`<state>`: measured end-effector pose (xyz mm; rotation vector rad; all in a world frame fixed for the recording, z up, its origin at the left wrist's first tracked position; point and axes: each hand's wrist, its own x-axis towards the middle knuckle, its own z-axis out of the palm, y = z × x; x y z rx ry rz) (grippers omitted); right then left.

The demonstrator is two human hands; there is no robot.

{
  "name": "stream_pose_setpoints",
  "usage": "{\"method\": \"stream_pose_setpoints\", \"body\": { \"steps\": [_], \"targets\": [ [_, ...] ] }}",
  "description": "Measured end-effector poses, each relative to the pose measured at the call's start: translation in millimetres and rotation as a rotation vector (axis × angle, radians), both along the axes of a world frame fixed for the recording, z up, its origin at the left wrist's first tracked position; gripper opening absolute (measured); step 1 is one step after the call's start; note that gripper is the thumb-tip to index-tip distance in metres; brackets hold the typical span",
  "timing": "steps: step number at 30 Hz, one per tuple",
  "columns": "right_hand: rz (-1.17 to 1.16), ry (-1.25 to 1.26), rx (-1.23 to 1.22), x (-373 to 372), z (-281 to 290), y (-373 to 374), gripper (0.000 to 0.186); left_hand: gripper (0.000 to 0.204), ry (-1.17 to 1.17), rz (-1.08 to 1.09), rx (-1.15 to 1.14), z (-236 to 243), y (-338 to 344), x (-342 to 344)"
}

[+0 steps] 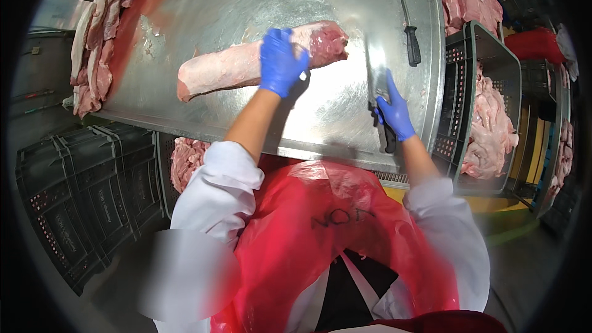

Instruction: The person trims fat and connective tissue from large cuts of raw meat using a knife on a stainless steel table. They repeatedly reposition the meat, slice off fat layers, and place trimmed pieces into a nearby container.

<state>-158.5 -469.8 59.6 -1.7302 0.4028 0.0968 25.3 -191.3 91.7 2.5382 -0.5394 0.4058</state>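
Observation:
A long piece of pork loin (225, 68), pale fat along most of it and redder at its right end, lies slantwise on the steel table. My left hand (280, 65), in a blue glove, is laid across its middle, fingers curved over the far side and thumb apart to the right. To the right of the meat, my blue-gloved right hand (396, 114) is around a knife (389, 139) near where blade and handle meet. One finger stretches along the blade, which points away from me; the black handle sticks out toward me below the hand.
A sharpening steel (412, 46) with a black handle lies on the steel table (296, 3) at the far right. Long meat strips (102, 43) hang over its left edge. Dark crates (512, 61) of meat stand at the right; stacked crates (92, 191) stand at the lower left.

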Motion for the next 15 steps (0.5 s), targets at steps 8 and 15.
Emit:
{"method": "stream_pose_setpoints", "body": {
  "steps": [8, 15],
  "targets": [
    [-0.254, -0.019, 0.161, -18.9, -4.3, -7.1, 0.086, 0.032, 0.247, -0.395, 0.313, -26.9, -59.9, 20.5],
    [-0.068, -0.056, 0.131, 14.4, 15.0, 35.9, 0.081, 0.031, 0.461, 0.027, -0.049, 29.3, -33.3, 38.6]
  ]
}}
